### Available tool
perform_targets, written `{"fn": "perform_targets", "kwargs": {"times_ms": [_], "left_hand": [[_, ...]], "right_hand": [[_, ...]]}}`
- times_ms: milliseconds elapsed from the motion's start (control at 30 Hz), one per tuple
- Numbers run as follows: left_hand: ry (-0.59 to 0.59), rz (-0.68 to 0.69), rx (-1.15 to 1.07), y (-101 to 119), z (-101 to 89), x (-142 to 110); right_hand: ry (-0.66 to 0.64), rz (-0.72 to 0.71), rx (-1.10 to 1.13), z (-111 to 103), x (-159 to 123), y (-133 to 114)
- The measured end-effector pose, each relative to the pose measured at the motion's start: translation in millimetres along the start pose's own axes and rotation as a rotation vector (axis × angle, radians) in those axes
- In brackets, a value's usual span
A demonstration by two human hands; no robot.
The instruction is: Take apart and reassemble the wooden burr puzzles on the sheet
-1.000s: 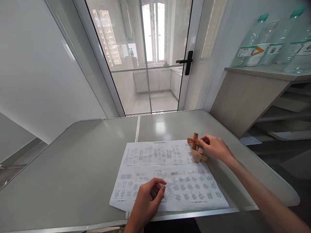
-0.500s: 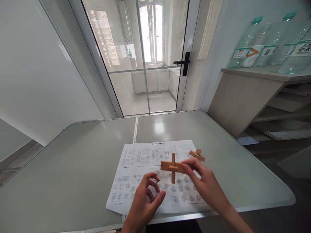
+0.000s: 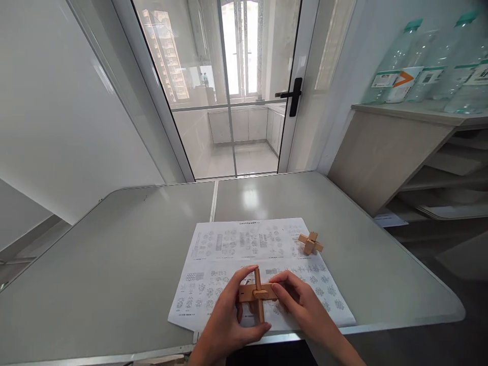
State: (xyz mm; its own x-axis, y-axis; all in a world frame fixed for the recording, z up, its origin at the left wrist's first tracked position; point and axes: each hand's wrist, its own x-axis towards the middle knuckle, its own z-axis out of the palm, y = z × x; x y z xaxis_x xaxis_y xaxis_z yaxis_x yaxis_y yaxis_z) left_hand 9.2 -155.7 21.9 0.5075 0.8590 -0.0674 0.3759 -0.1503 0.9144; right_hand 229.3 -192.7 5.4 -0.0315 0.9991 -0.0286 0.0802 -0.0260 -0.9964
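A wooden interlocking puzzle (image 3: 247,293) of crossed pieces is held between both hands above the paper. My left hand (image 3: 229,317) spans its upright stick, forefinger at the top end and thumb by the bottom end. The right end of the flat horizontal bar is pinched by my right hand (image 3: 301,300), thumb against forefinger. Beneath lies a printed sheet (image 3: 229,239) covered with small diagrams, partly hidden by the hands. A second wooden cross puzzle (image 3: 310,244) rests at the sheet's upper right corner.
The grey table (image 3: 125,264) has a metal edge and a seam. Behind it stands a glass door with a black handle (image 3: 293,96). On the right, plastic bottles (image 3: 404,66) stand on a wooden shelf unit (image 3: 366,152) holding papers.
The puzzle has come down towards me and slightly left, still in my right hand. My left hand, earlier apart from it with curled fingers, has closed on its upright stick.
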Motion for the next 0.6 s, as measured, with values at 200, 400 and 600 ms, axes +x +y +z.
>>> {"fn": "perform_targets", "kwargs": {"times_ms": [200, 400, 600], "left_hand": [[-0.013, -0.041, -0.063, 2.9, 3.0, 0.0], [-0.005, -0.056, -0.069, 6.0, 3.3, 0.8], [0.011, -0.021, -0.038, 6.2, 2.9, 0.7]], "right_hand": [[-0.026, 0.032, -0.003, -0.6, -1.3, -2.0], [-0.091, 0.029, -0.016, 2.1, -2.0, -5.7], [-0.114, 0.04, 0.069, 2.7, -1.8, -5.8]]}}
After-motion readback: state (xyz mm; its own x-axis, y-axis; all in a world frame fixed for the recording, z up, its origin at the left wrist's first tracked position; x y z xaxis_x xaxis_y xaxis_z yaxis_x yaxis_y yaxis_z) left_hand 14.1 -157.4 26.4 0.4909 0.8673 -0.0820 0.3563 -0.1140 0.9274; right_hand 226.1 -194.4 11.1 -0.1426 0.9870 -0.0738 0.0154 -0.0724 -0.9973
